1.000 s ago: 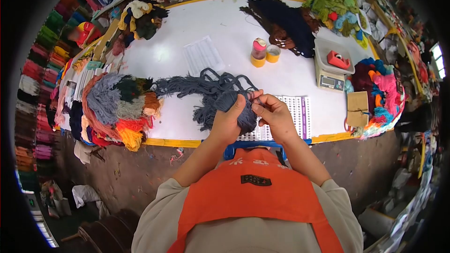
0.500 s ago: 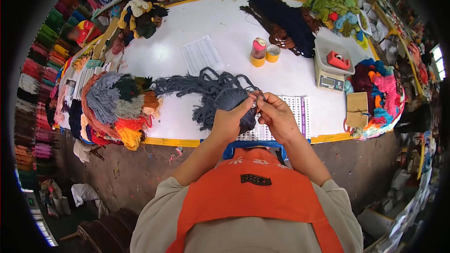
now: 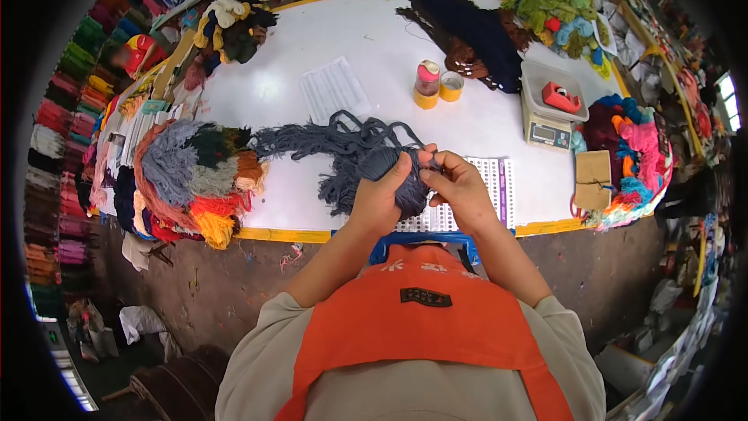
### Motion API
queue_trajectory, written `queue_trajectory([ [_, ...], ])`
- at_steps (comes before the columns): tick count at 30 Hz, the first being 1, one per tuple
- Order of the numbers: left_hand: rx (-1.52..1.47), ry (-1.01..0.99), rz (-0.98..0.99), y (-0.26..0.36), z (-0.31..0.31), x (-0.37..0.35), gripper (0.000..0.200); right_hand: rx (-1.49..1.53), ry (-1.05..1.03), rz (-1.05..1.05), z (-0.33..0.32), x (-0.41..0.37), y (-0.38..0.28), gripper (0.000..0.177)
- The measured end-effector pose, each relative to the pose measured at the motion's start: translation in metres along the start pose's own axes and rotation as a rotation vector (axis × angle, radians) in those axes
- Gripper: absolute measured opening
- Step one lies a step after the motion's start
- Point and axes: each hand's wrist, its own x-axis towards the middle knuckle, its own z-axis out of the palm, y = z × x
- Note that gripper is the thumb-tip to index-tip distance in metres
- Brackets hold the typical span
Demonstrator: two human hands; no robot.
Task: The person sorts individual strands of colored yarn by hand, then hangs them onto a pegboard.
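Observation:
A bundle of dark grey yarn [image 3: 343, 160] lies across the front middle of the white table, its loose strands trailing left. My left hand [image 3: 379, 199] is closed round the rounded right end of the bundle, thumb on top. Close beside it, my right hand [image 3: 461, 191] pinches grey strands at the bundle's right edge, with thumb and forefinger together. Under and behind my hands lies a white card with rows of holes and a purple strip [image 3: 502, 187].
Mixed yarn heaps lie at the left [image 3: 195, 175] and right [image 3: 635, 160]. A scale [image 3: 547, 132] holds a tray with a red tape dispenser. Further back are a paper sheet [image 3: 335, 90], a pink-lidded jar [image 3: 428, 84], tape rolls and dark yarn [image 3: 483, 39]. A person in red [image 3: 144, 54] is at the left.
My left thumb has lifted and drawn back from the strands. My right hand has shifted slightly, and the wound end of the yarn has turned a little.

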Motion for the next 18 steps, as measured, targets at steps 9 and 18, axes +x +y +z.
queue_trajectory([
  [9, 0.067, 0.07, 0.015, -0.01, -0.008, 0.002, 0.03, 0.071, -0.018, 0.026, -0.006, 0.001, 0.001, 0.022],
  [18, 0.025, -0.011, 0.007, -0.005, -0.006, 0.002, 0.032, 0.3, -0.013, 0.08, -0.007, 0.001, -0.004, 0.009],
])
